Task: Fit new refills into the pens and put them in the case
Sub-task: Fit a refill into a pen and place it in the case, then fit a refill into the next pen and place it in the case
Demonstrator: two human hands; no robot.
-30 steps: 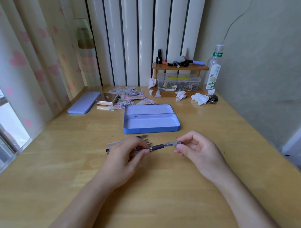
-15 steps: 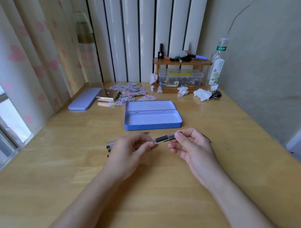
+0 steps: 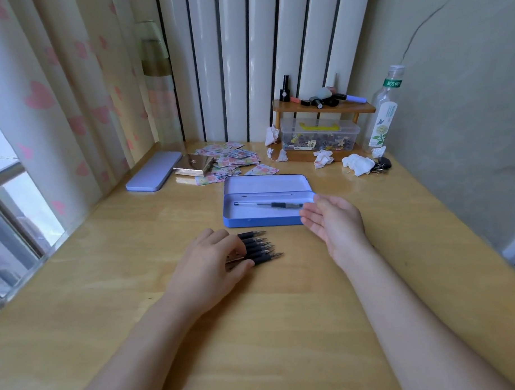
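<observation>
A pale wooden bench (image 3: 398, 248) sits in a corner, with a heart-print curtain (image 3: 42, 100) and window to the left, white ribbed panelling behind and a plain wall to the right. The blue case (image 3: 251, 221) lies open mid-bench with one pen (image 3: 268, 205) flat inside. The right hand (image 3: 336, 224) hovers at the case's right end, grip open, palm up, holding nothing. The left hand (image 3: 211, 257) rests on a row of pens (image 3: 258, 247) lying on the bench nearer the person; its grip is loose, and whether it has hold of one cannot be told. Stickers (image 3: 234, 163), crumpled tissues (image 3: 357, 163), a closed lilac tin (image 3: 153, 171), a small shelf (image 3: 323, 108) and a bottle (image 3: 385, 114) line the far edge.
</observation>
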